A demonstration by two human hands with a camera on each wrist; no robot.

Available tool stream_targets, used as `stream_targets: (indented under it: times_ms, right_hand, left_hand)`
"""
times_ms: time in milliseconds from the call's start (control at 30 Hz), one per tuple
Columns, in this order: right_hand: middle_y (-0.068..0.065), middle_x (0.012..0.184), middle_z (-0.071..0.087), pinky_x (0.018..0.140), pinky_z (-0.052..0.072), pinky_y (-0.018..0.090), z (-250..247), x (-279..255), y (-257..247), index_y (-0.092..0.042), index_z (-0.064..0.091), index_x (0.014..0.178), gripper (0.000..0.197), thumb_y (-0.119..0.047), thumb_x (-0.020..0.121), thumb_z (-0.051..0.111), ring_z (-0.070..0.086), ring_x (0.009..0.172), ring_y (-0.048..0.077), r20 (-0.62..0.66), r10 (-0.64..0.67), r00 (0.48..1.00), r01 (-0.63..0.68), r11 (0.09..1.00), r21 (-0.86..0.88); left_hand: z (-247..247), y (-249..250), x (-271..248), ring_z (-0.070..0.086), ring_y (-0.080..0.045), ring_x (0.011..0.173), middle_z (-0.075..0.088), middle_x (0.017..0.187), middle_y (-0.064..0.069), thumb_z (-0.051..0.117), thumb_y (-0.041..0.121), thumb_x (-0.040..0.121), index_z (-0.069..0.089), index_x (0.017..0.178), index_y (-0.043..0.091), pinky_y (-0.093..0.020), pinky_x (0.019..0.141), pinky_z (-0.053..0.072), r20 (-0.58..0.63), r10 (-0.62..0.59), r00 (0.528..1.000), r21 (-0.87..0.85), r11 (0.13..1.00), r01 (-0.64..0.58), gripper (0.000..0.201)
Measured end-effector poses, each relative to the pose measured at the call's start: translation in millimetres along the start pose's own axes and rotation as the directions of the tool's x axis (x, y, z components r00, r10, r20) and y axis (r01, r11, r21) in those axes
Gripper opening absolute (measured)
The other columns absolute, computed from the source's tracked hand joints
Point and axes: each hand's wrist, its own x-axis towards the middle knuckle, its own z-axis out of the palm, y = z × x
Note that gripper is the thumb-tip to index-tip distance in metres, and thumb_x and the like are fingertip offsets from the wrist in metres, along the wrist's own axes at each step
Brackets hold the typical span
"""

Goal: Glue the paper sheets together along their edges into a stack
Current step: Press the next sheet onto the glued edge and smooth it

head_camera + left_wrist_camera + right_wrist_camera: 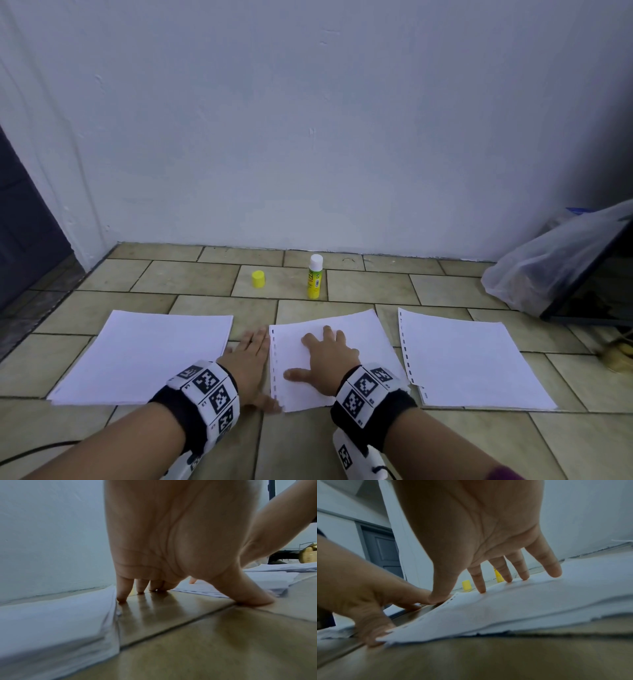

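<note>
Right hand (329, 363) lies flat, fingers spread, on the middle sheets (363, 346); left hand (249, 359), flat too, seemingly butts their punched left edge, running away from the person.

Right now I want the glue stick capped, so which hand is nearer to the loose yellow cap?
Left. The left hand lies on the floor just below the yellow cap; the right hand presses the middle paper, further right.

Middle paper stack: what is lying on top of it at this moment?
Only the right hand, fingers spread flat, lies on the middle paper stack. The left hand rests on the floor tiles against its punched edge. Paper under the palm is hidden.
</note>
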Motion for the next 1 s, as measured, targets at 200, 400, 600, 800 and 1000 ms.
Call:
stream_targets:
  times_ms: [200,400,600,800,1000]
  right_hand:
    - [0.015,0.151,0.017,0.1,0.035,0.046,-3,0,-16,-0.01,0.032,0.139,0.076,-0.055,0.084,0.06,0.02,0.135,0.031,-0.057,-0.031,0.998,0.021,0.986,-0.167]
    - [0.01,0.136,0.034,0.096,0.04,0.042,-2,3,-14,-0.013,0.03,0.138,0.076,-0.052,0.082,0.064,0.03,0.128,0.028,-0.045,-0.02,0.999,0.016,0.997,-0.079]
    - [0.012,0.14,0.029,0.097,0.039,0.043,-3,3,-12,-0.025,0.025,0.146,0.079,-0.054,0.083,0.062,0.025,0.131,0.031,-0.014,-0.049,0.999,0.047,0.992,-0.114]
    - [0.011,0.139,0.032,0.096,0.041,0.042,-8,6,-11,-0.024,0.031,0.144,0.079,-0.054,0.08,0.066,0.024,0.132,0.031,-0.001,-0.071,0.997,0.07,0.992,-0.102]
    - [0.009,0.137,0.037,0.098,0.04,0.041,-13,8,-5,-0.027,0.036,0.144,0.063,-0.048,0.089,0.057,0.028,0.131,0.029,-0.026,-0.082,0.996,0.08,0.996,-0.045]
  left_hand:
    - [-1,0,-1,-0.018,-0.022,0.147,-0.025,0.158,-0.004,0.066,0.063,0.077,-0.022,0.149,0.007,-0.044,0.12,0.006,0.002,0.0,1.0,0.004,1.0,0.0,0.126]
    - [-1,0,0,-0.018,-0.022,0.147,-0.025,0.158,-0.005,0.065,0.063,0.077,-0.022,0.149,0.007,-0.044,0.12,0.006,0.007,0.002,1.0,0.006,1.0,-0.002,0.126]
    - [0,-1,1,-0.019,-0.022,0.147,-0.025,0.158,-0.005,0.064,0.064,0.077,-0.022,0.149,0.007,-0.045,0.121,0.005,0.014,0.006,1.0,0.005,1.0,-0.006,0.126]
    - [0,-1,1,-0.019,-0.022,0.147,-0.025,0.158,-0.005,0.064,0.065,0.077,-0.023,0.149,0.007,-0.045,0.12,0.005,0.02,0.009,1.0,0.01,1.0,-0.009,0.126]
    - [2,-3,3,-0.019,-0.023,0.147,-0.025,0.158,-0.006,0.063,0.065,0.077,-0.023,0.148,0.006,-0.044,0.121,0.006,0.009,0.014,1.0,0.02,1.0,-0.015,0.127]
